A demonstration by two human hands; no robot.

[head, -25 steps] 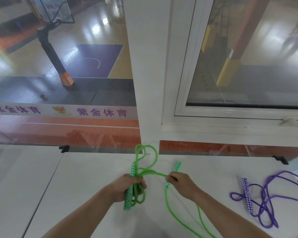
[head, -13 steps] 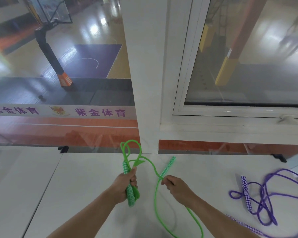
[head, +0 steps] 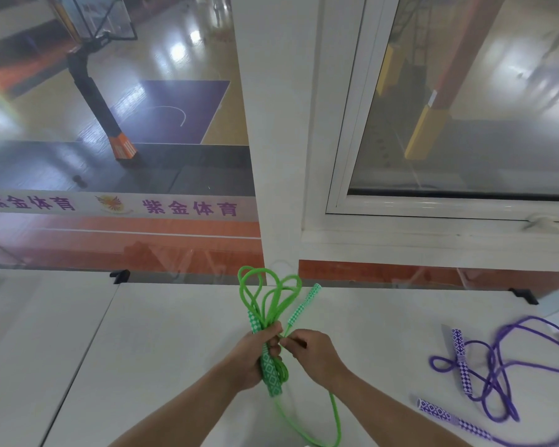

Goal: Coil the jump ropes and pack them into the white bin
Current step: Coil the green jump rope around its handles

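Over the white bench (head: 162, 343), the left hand (head: 254, 356) grips the green jump rope (head: 268, 304), loops and one handle bunched together. The right hand (head: 310, 351), touching it, pinches the cord below the second handle (head: 304, 304). A purple jump rope (head: 484, 375) lies well to the right.

A white worktop (head: 162, 350) is seen, with two small black clips (head: 120, 276) set along its far edge, one toward the left and one toward the right. Beyond that edge a glass pane (head: 117, 240) is fixed, crossed by a white banner (head: 117, 206) printed with purple characters. A white pillar (head: 278, 130) stands behind the middle. A basketball hoop stand (head: 94, 88) is visible on the court below. A white window frame (head: 433, 214) is set at the right.
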